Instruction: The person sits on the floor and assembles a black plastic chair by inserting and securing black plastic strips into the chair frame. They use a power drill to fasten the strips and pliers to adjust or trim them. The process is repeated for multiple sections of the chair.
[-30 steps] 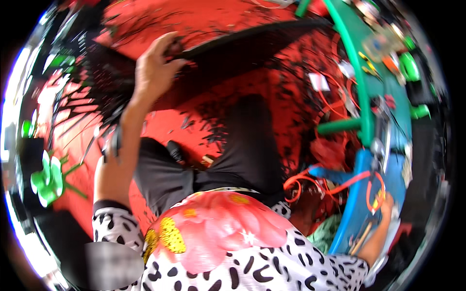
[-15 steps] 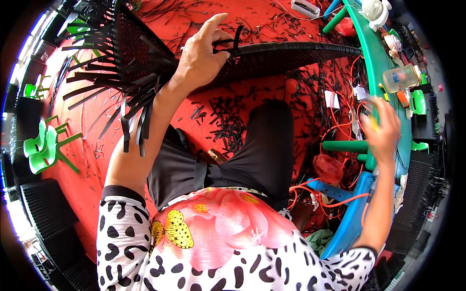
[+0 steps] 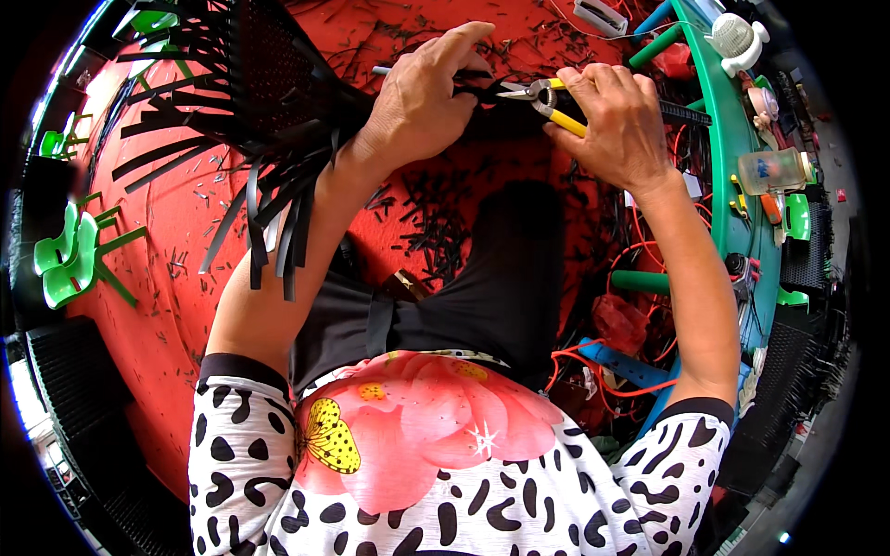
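Note:
A large black woven panel with long loose strips stands in front of me, fringed on its left side. My left hand is closed at its edge, thumb and fingers around a black strip. The pale end of a thin rod pokes out behind that hand; the rest of it is hidden. In my right hand are yellow-handled snips. Their blades are parted and point left at the strip beside my left fingertips; whether they touch it I cannot tell.
Black offcuts litter the red floor. To the right runs a green table with a clear jar, a small white fan and tools. Orange cords lie beneath it. Green chairs stand at left.
My right hand has come from the table at the right to the panel's edge, bringing the snips beside my left hand. My left hand has shifted slightly right.

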`<state>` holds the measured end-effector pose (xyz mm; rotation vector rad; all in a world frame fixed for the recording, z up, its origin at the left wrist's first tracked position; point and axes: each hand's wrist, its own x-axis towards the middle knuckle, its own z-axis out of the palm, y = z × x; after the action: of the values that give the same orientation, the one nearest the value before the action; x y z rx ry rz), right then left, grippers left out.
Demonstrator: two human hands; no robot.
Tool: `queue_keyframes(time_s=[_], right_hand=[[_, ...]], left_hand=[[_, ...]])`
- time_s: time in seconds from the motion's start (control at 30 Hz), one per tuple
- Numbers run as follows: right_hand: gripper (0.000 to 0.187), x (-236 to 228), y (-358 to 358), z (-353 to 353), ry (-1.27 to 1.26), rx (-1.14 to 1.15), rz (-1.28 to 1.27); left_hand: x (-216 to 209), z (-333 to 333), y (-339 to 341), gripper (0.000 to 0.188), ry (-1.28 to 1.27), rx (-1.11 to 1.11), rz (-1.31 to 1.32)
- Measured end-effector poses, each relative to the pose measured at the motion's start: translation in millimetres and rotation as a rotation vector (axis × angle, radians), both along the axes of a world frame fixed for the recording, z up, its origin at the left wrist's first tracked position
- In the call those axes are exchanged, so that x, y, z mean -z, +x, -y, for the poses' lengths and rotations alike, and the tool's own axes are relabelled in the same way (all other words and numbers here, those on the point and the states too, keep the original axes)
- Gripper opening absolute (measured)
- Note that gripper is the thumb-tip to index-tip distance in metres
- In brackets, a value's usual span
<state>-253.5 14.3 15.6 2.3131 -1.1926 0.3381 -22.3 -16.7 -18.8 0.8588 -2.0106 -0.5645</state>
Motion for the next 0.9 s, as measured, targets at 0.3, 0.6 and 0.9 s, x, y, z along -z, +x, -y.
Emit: queue_keyframes(time_s=[0.3, 0.6, 0.9], right_hand=[[0.043, 0, 8, 6, -0.169, -0.075, -0.133], [0.037, 10, -70, -56, -0.02, 0.183, 0.202], [0.051, 15, -294, -397, 0.401, 1.585, 0.281]], left_hand=[[5, -1, -3, 0.059, -0.228, -0.041, -0.042], [-7, -15, -4, 0.052, -0.065, 0.024, -0.212], [17, -8, -2, 0.043, 0.292, 0.105, -0.555]])
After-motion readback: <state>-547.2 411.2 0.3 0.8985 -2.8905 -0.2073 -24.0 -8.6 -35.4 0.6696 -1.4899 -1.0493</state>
